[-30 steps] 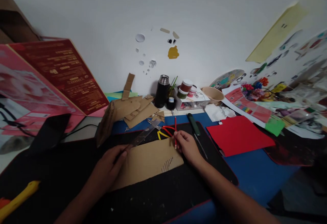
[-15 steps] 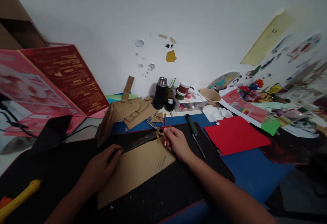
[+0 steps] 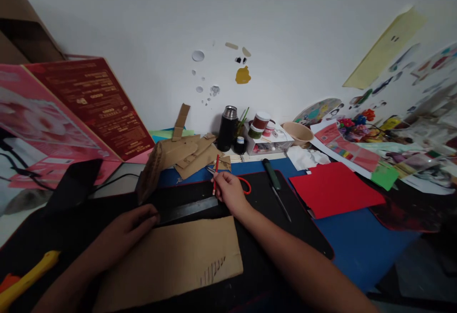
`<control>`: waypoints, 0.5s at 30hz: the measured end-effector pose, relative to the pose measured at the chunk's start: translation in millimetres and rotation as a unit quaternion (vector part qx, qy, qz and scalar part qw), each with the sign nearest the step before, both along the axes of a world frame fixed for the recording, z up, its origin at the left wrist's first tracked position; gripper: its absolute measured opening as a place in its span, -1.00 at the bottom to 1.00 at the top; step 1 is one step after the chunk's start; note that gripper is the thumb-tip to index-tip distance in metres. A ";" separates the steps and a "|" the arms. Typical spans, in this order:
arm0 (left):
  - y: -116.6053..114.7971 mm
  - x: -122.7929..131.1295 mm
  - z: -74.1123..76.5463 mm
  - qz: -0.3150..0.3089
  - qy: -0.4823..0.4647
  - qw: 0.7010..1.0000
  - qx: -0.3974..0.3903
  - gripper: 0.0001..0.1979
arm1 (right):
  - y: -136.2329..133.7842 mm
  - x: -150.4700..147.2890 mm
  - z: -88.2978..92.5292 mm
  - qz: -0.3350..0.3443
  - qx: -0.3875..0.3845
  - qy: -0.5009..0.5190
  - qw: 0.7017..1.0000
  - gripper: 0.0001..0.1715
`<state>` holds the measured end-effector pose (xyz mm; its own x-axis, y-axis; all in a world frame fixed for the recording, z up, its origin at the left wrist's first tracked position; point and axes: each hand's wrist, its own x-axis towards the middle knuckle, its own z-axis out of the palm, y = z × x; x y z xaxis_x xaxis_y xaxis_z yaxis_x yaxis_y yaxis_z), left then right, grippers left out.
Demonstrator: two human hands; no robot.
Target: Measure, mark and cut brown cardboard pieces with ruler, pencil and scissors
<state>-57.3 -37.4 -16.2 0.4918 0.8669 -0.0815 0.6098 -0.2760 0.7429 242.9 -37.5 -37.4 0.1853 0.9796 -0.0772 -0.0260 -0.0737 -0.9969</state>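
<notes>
The cardboard sheet (image 3: 171, 260) has slid nearer the person; the right hand (image 3: 229, 191), red pencil (image 3: 216, 168) and ruler (image 3: 189, 209) have shifted left.

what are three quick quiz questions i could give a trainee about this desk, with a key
1. Which hand holds the pencil?
2. True or false: the cardboard shows no marks.
3. Which lies between the left hand and the right hand?
a) flask
b) ruler
c) red sheet

Key
1. The right hand.
2. False: dark strokes show near one of its corners.
3. b
</notes>
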 end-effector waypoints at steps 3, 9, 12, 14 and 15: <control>1.0 0.0 -1.5 0.009 -0.009 1.000 0.003 -0.57 | -6.9 1.6 -3.6 -0.028 0.034 -0.064 0.997 -0.46; -2.2 7.9 -10.9 0.030 0.016 0.999 0.026 -0.59 | -15.5 25.6 -1.4 -0.054 0.085 -0.188 0.977 -0.56; -8.6 20.7 -14.1 0.054 0.026 0.998 0.036 -0.60 | -7.9 38.4 -3.0 -0.071 0.089 -0.222 0.968 -0.58; -14.0 33.0 -15.6 0.076 0.038 0.995 0.044 -0.61 | 0.5 44.6 -4.9 -0.081 0.093 -0.232 0.965 -0.61; -16.6 39.6 -16.3 0.094 0.048 0.993 0.051 -0.63 | 5.2 47.2 -5.9 -0.086 0.095 -0.235 0.964 -0.62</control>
